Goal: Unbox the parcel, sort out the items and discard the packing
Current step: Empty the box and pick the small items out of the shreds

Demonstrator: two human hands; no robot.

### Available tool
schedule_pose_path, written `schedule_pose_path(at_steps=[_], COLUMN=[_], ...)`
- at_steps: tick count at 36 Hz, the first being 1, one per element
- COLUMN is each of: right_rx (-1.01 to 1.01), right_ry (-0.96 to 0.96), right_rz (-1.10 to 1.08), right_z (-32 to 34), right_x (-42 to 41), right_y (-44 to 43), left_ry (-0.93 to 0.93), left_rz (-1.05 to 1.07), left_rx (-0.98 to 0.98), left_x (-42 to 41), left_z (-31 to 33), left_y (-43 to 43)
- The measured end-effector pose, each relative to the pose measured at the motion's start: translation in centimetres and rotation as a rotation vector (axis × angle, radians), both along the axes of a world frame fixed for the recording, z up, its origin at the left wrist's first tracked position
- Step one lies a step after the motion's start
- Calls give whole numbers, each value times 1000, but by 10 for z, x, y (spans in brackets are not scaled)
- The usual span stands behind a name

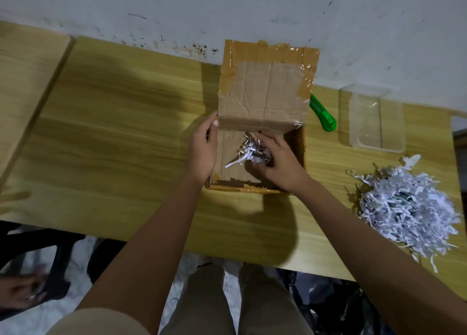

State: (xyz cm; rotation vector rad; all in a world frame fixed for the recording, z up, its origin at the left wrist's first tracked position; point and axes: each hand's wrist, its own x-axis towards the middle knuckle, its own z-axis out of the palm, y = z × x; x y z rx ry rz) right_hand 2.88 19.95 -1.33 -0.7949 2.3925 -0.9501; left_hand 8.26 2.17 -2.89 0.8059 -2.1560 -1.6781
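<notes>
An open cardboard box stands on the wooden table, its taped flap raised toward the wall. My left hand grips the box's left wall, thumb at the flap's hinge. My right hand is inside the box, fingers curled around a small clump of white shredded paper. A large heap of shredded paper lies on the table at the right, with something dark green partly buried in it.
A green utility knife lies just right of the box. A clear plastic container stands beyond it. The wall runs along the table's far edge. Dark chairs and a black bag sit on the floor below.
</notes>
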Motion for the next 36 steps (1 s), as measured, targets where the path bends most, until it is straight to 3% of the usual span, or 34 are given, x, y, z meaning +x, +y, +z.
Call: schedule_pose_path(at_steps=[6,16,22,36], right_rx=[76,161,66,21], right_ry=[-172,-174,-191,108], right_rz=[-85,92,177,461], right_z=[-12,-11,-15,-38], right_x=[7,9,6,-8], right_y=[-6,-9,-11,-37], left_ry=[5,6,15,1], left_rz=[-16,-16,-2,23], left_rx=[-8,-17,2,19], left_x=[1,3,3,3], left_z=[-2,2,5,3], left_y=[-1,1,3,3])
